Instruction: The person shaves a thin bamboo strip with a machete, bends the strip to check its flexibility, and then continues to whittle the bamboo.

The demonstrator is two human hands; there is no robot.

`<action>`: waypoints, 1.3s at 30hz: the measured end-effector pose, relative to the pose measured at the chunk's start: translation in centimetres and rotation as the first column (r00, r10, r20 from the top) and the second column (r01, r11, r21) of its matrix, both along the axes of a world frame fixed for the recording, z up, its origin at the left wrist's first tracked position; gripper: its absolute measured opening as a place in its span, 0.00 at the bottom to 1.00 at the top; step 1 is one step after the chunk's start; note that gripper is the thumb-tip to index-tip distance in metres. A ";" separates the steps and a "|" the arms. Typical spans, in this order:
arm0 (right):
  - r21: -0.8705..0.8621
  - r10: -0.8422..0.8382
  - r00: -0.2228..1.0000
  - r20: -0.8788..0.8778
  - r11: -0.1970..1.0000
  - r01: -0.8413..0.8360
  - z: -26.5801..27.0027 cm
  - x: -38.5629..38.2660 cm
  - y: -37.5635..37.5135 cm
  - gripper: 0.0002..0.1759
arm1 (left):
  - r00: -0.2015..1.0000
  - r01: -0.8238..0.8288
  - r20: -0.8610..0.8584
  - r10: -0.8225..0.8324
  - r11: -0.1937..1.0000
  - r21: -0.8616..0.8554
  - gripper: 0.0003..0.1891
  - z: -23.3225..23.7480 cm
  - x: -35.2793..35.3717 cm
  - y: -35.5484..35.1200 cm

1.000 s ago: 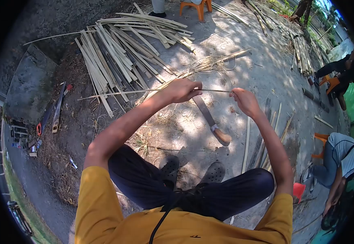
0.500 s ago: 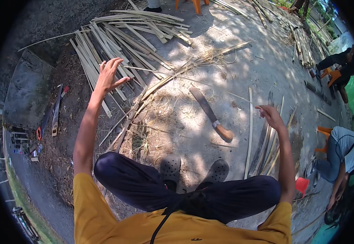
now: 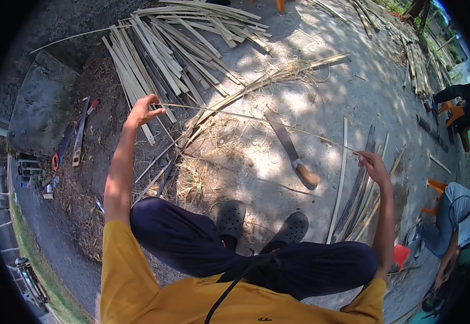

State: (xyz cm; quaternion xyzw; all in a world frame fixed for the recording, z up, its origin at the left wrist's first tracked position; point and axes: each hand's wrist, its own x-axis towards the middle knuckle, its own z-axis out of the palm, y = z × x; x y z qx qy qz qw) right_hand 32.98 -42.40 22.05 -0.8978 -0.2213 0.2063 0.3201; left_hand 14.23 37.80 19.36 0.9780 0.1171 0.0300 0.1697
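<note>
A thin bamboo strip (image 3: 235, 114) stretches between my two hands above the ground, bowing slightly. My left hand (image 3: 144, 111) grips its left end, fingers curled with the thumb beneath. At the other end, my right hand (image 3: 374, 166) pinches the strip between thumb and fingers. Below the strip, a machete (image 3: 283, 137) with a wooden handle lies on the ground in front of my clogs (image 3: 291, 227). Several longer slats (image 3: 360, 197) lie beneath my right hand, and a large pile of split bamboo slats (image 3: 164, 51) spreads beyond my left hand.
Two handsaws (image 3: 78, 143) lie at the left near a concrete block (image 3: 43, 105). Fine shavings (image 3: 294, 73) and a long bundle of strips (image 3: 235, 97) cross the ground ahead. A person (image 3: 456, 216) bends at the right beside an orange stool (image 3: 434, 197); another sits farther back.
My left hand's spread fingers have closed on the strip, and both hands have come lower in view. The view has shifted, so the ground items appear higher and further right.
</note>
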 end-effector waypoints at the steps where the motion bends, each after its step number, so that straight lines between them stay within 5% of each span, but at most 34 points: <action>1: 0.020 -0.044 0.999 0.012 0.999 0.043 -0.2 -0.1 -0.1 0.14 | 1.000 0.015 -0.001 -0.015 0.997 -0.069 0.24 -0.5 -0.1 0.4; 6: 0.015 -0.140 0.979 0.150 0.990 0.139 -1.0 0.4 -0.9 0.11 | 1.000 0.010 0.004 -0.010 0.992 -0.122 0.20 -1.6 -0.1 0.6; 11: 0.016 -0.300 0.888 0.350 0.949 0.314 -1.7 1.3 -1.7 0.21 | 0.997 0.000 0.074 0.007 0.996 -0.088 0.18 -1.2 -0.8 0.1; 13: -0.058 -0.239 0.856 0.458 0.953 0.297 -1.6 1.3 -1.3 0.25 | 0.994 -0.012 0.110 0.016 0.999 -0.035 0.18 -1.8 -0.5 0.0; 15: -0.086 -0.362 0.761 0.538 0.875 0.477 -2.6 0.8 -0.5 0.26 | 0.939 -0.074 0.324 0.114 0.988 -0.133 0.17 -2.2 0.1 -1.1; 20: -0.036 -0.424 0.772 0.474 0.866 0.498 -5.3 1.4 -1.4 0.25 | 0.890 -0.323 0.363 0.277 0.944 0.070 0.17 -1.4 0.6 -4.6; 28: -0.122 -0.378 0.724 0.576 0.837 0.534 -3.5 0.4 -1.3 0.22 | 0.854 -0.309 0.441 0.274 0.951 0.008 0.17 -1.3 0.3 -4.1; 34: 0.086 -0.457 0.767 0.450 0.877 0.472 -5.3 0.8 -2.0 0.22 | 0.852 -0.329 0.421 0.311 0.944 -0.031 0.18 -2.7 0.1 -3.9; 37: -0.009 -0.427 0.764 0.484 0.870 0.493 -4.6 0.5 -1.7 0.21 | 0.853 -0.337 0.400 0.336 0.939 -0.070 0.20 -2.8 0.4 -4.3; 39: -0.107 -0.436 0.656 0.617 0.779 0.618 -3.6 -0.1 -0.9 0.20 | 0.858 -0.349 0.378 0.348 0.935 -0.067 0.20 -2.4 0.7 -5.0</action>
